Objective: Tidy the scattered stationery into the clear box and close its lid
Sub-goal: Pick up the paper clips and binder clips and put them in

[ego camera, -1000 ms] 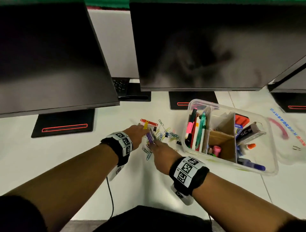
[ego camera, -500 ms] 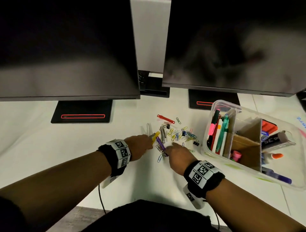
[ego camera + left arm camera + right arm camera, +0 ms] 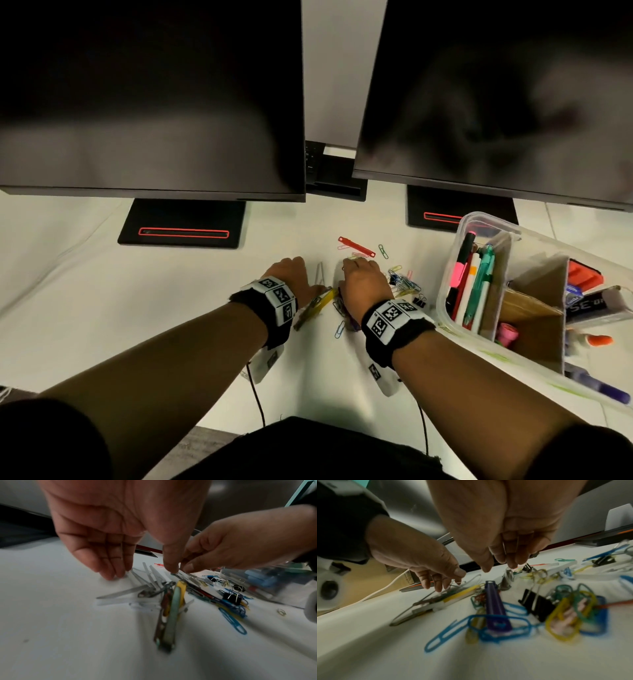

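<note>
Coloured paper clips (image 3: 404, 282), a red fastener (image 3: 356, 246), a yellow fastener (image 3: 320, 301), a purple fastener (image 3: 494, 608), black binder clips (image 3: 231, 599) and grey metal strips (image 3: 152, 580) lie scattered on the white desk. My left hand (image 3: 294, 274) reaches down with straight fingers (image 3: 116, 573) touching the strips and desk. My right hand (image 3: 363, 281) is over the middle of the pile, and its thumb and fingers (image 3: 188, 563) pinch a metal strip. The clear box (image 3: 442, 301) stands lidless at the right, holding pens, markers and cardboard dividers.
Two dark monitors (image 3: 150, 102) (image 3: 496, 102) overhang the back of the desk on black bases (image 3: 181, 222). A keyboard (image 3: 315, 161) shows between them. Cables hang from both wrist bands at the desk's near edge.
Both hands have reached farther into the pile. The yellow fastener now lies back beside my left wrist and the purple one under my right wrist. The head view has shifted left.
</note>
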{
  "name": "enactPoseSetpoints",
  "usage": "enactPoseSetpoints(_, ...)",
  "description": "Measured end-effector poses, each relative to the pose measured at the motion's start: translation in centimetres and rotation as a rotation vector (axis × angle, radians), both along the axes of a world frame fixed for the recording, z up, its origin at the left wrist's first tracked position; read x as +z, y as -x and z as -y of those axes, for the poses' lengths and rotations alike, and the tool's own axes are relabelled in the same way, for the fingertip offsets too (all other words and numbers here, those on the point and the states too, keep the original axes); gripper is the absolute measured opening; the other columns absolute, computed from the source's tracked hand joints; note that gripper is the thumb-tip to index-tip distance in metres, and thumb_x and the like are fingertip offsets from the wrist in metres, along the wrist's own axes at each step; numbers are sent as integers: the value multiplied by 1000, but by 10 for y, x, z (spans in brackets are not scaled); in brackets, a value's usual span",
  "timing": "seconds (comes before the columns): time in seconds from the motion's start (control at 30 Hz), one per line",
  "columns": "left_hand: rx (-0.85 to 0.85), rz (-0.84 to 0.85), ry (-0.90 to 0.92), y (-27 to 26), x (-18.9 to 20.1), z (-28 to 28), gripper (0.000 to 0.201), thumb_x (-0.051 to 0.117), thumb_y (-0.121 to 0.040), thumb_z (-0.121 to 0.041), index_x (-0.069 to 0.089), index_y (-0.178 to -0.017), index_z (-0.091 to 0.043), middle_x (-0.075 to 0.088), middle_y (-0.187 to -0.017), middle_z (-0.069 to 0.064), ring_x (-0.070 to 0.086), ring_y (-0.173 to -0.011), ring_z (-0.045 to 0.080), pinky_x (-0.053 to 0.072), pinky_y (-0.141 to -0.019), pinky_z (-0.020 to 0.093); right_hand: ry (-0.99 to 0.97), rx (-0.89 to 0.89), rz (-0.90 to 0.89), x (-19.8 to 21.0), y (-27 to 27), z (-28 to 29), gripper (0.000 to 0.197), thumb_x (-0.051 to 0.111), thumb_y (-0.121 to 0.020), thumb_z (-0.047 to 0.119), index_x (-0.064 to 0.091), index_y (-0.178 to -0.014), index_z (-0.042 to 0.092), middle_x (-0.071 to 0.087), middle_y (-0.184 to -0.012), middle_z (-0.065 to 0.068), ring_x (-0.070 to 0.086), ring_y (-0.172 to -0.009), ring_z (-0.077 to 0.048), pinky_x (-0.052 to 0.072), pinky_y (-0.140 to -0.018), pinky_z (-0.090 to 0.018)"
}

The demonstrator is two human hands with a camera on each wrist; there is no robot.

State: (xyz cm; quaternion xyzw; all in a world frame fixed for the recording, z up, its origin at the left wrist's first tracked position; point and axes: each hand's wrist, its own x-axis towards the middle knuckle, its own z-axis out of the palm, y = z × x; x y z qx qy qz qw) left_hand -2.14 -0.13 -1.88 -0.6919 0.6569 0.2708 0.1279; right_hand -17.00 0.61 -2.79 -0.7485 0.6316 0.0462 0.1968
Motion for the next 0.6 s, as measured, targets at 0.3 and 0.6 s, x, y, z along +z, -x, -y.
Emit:
enactPoseSetpoints(0.3, -103, -64, 3, 16, -5, 3, 53, 67, -81, -42, 48, -118, -9, 55, -122, 11, 55, -111, 28, 44, -90, 34, -32, -11, -15, -2, -2, 4, 27, 42, -87, 1, 58, -109, 1, 60, -116, -17, 55, -108, -33, 46, -89, -37)
enactPoseSetpoints(0.6, -111, -151, -7, 15, 2, 4, 27, 57, -88, -27, 53, -109, -9, 60, -114, 10, 56, -100, 27, 41, -78, 31, 80, -399, 526, 12, 21, -3, 16, 57, -87, 10, 61, -101, 6, 62, -94, -8, 53, -82, -18, 38, -73, -21)
